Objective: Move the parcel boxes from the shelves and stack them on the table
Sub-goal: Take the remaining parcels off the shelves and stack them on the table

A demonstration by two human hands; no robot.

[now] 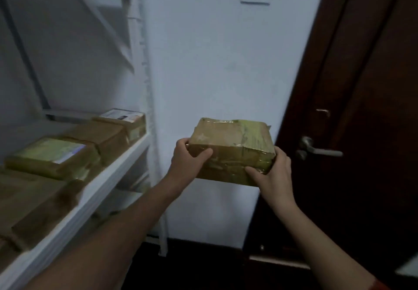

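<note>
Both hands hold a taped brown parcel box in the air before the pale wall, right of the white shelf. The left hand curls its fingers round the box's left end; the right hand grips the right end. More parcel boxes lie in a row on the shelf, and a dark door stands right

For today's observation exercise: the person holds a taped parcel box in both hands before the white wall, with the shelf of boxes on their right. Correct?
No: the head view shows the shelf of boxes on their left. The left hand and right hand do hold the taped parcel box before the white wall.
</note>
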